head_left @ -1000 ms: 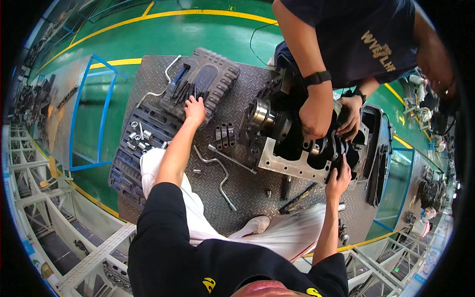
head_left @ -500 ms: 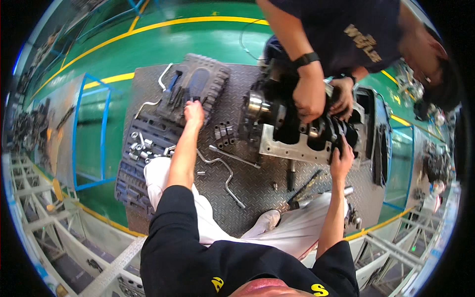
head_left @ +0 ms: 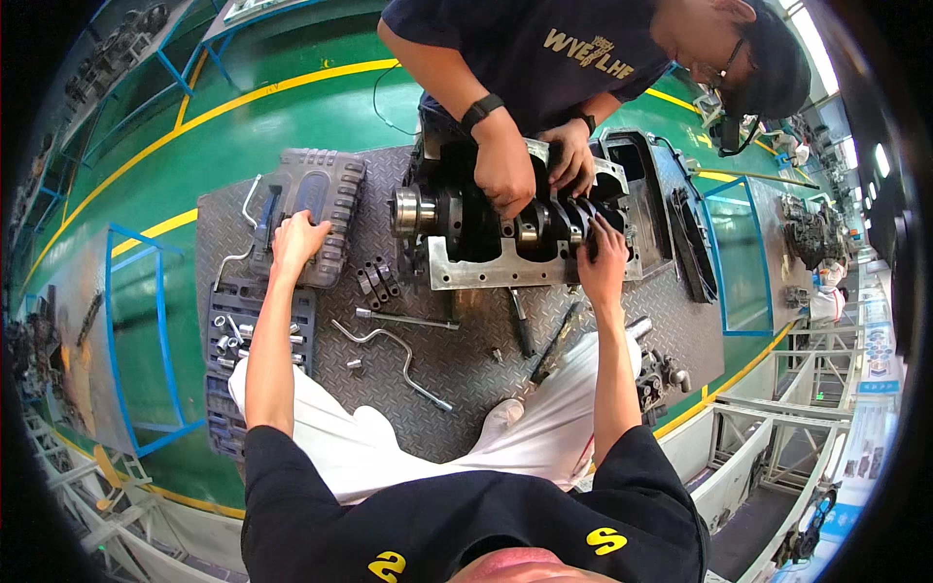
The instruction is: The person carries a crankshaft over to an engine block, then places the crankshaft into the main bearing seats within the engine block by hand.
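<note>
My left hand (head_left: pixel 299 243) is closed over the grey plastic tool case lid (head_left: pixel 335 209); what its fingers hold, if anything, is hidden. My right hand (head_left: pixel 604 257) reaches to the near edge of the engine block (head_left: pixel 496 270), fingers apart and touching the crankshaft (head_left: pixel 559 223) area. Across the block, a co-worker's two hands (head_left: pixel 505 175) work on the crankshaft. One is closed, the other bent over the far side. Between my arms lie a bent crank-handle wrench (head_left: pixel 394 345), a straight bar (head_left: pixel 408 319) and several dark bearing caps (head_left: pixel 377 282).
An open case tray (head_left: pixel 260 325) with loose sockets lies by my left forearm. A black-handled tool (head_left: pixel 523 325) and a dark rod (head_left: pixel 559 342) lie before the block. Metal parts (head_left: pixel 661 379) sit by my right knee. A dark pan (head_left: pixel 637 160) stands right of the block.
The view has shifted, so the table contents appear further left. My left hand stays over the case lid and my right hand at the block; the co-worker's hands remain in the block.
</note>
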Action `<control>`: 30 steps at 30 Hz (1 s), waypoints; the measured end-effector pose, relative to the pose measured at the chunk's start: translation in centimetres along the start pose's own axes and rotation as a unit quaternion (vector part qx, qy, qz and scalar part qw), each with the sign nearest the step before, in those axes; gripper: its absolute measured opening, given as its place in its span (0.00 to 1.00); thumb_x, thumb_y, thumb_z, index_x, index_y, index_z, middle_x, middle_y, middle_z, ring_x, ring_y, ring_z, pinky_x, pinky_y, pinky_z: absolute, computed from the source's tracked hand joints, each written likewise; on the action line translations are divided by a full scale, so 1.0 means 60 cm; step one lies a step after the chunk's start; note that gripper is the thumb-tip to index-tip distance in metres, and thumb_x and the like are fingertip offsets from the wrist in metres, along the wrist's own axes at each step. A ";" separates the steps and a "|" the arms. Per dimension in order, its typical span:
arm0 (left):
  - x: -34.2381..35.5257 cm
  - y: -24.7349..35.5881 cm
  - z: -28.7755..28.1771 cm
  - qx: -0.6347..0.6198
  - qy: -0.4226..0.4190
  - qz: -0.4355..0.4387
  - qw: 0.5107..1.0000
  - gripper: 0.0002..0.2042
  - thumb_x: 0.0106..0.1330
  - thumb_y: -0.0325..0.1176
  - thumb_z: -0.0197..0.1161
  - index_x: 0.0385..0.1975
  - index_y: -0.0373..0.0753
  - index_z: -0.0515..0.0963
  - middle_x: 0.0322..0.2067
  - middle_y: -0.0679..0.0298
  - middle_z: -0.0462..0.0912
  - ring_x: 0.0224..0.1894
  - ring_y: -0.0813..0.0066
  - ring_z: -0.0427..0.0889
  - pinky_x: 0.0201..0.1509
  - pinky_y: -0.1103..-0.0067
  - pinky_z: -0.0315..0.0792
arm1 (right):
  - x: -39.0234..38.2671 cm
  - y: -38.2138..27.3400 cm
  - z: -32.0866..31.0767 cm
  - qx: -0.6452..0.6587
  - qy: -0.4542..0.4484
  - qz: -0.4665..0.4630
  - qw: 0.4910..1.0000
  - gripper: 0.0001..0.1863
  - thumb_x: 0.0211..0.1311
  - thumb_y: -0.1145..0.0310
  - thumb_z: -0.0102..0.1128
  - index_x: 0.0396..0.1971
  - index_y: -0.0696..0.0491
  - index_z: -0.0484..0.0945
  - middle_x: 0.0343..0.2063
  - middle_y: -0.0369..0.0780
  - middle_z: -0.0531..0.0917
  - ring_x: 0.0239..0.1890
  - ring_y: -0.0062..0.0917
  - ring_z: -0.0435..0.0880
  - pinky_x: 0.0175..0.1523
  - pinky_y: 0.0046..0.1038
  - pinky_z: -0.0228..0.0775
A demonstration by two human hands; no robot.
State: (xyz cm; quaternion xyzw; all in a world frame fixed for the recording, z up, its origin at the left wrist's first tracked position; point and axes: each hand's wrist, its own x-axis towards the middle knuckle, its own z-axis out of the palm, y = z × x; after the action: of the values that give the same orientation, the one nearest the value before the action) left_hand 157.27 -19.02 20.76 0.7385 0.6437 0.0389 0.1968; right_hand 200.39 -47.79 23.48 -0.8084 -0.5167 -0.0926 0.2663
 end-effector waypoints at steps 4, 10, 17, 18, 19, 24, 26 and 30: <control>-0.086 0.100 -0.105 -0.018 0.050 0.062 0.997 0.23 0.61 0.48 0.62 0.39 0.30 0.81 0.41 0.43 0.86 0.45 0.42 0.85 0.51 0.59 0.76 | 0.040 -0.106 -0.067 0.116 0.075 -0.014 0.990 0.17 0.62 0.78 0.57 0.50 0.60 0.81 0.52 0.47 0.83 0.50 0.39 0.84 0.58 0.34 0.73; -0.162 0.175 -0.131 -0.327 -0.058 0.322 0.887 0.10 0.70 0.33 0.59 0.27 0.36 0.73 0.22 0.74 0.68 0.26 0.87 0.64 0.28 0.82 0.59 | 0.079 -0.288 -0.104 0.353 -0.176 -0.217 0.893 0.21 0.58 0.68 0.72 0.52 0.56 0.81 0.51 0.45 0.82 0.49 0.36 0.84 0.49 0.32 0.79; -0.172 0.227 -0.077 -0.457 -0.280 0.245 0.808 0.11 0.67 0.33 0.61 0.27 0.32 0.75 0.22 0.69 0.72 0.30 0.82 0.69 0.35 0.79 0.66 | 0.057 -0.338 -0.055 0.216 -0.186 -0.258 0.923 0.20 0.56 0.62 0.74 0.43 0.57 0.79 0.35 0.44 0.80 0.39 0.42 0.83 0.42 0.38 0.75; -0.175 0.229 -0.069 -0.446 -0.288 0.240 0.813 0.11 0.67 0.34 0.62 0.27 0.32 0.75 0.22 0.69 0.73 0.30 0.82 0.70 0.36 0.78 0.67 | 0.049 -0.333 -0.046 0.231 -0.175 -0.245 0.925 0.18 0.55 0.65 0.75 0.42 0.57 0.80 0.33 0.44 0.80 0.36 0.41 0.83 0.40 0.37 0.74; -0.181 0.232 -0.050 -0.450 -0.254 0.264 0.815 0.12 0.65 0.36 0.63 0.28 0.31 0.75 0.23 0.64 0.74 0.31 0.80 0.71 0.38 0.77 0.69 | 0.041 -0.327 -0.043 0.268 -0.173 -0.229 0.920 0.17 0.55 0.68 0.75 0.42 0.58 0.80 0.31 0.44 0.80 0.34 0.41 0.83 0.38 0.37 0.74; -0.193 0.262 -0.055 -0.357 -0.187 0.269 0.875 0.18 0.67 0.46 0.63 0.35 0.33 0.79 0.31 0.48 0.83 0.36 0.53 0.85 0.42 0.67 0.75 | 0.035 -0.305 -0.040 0.222 -0.164 -0.200 0.940 0.22 0.54 0.73 0.72 0.49 0.59 0.77 0.38 0.47 0.84 0.37 0.43 0.86 0.41 0.35 0.77; -0.192 0.267 -0.055 -0.360 -0.176 0.264 0.877 0.19 0.68 0.48 0.63 0.36 0.33 0.79 0.30 0.49 0.83 0.34 0.56 0.84 0.42 0.67 0.75 | 0.038 -0.302 -0.042 0.272 -0.211 -0.150 0.927 0.26 0.53 0.71 0.73 0.52 0.59 0.74 0.42 0.52 0.83 0.45 0.51 0.83 0.46 0.41 0.77; -0.186 0.276 -0.048 -0.401 -0.175 0.243 0.866 0.19 0.70 0.48 0.62 0.35 0.32 0.79 0.27 0.52 0.82 0.30 0.62 0.81 0.39 0.68 0.73 | 0.058 -0.269 -0.027 0.313 -0.210 -0.136 0.916 0.24 0.59 0.74 0.71 0.55 0.58 0.74 0.34 0.46 0.85 0.33 0.31 0.87 0.40 0.32 0.77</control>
State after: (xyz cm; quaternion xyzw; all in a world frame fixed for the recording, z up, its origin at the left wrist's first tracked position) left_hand 169.98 -30.69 31.21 0.7241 0.3276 0.2104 0.5693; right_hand 187.87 -40.70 31.74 -0.6059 -0.6686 0.2105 0.3762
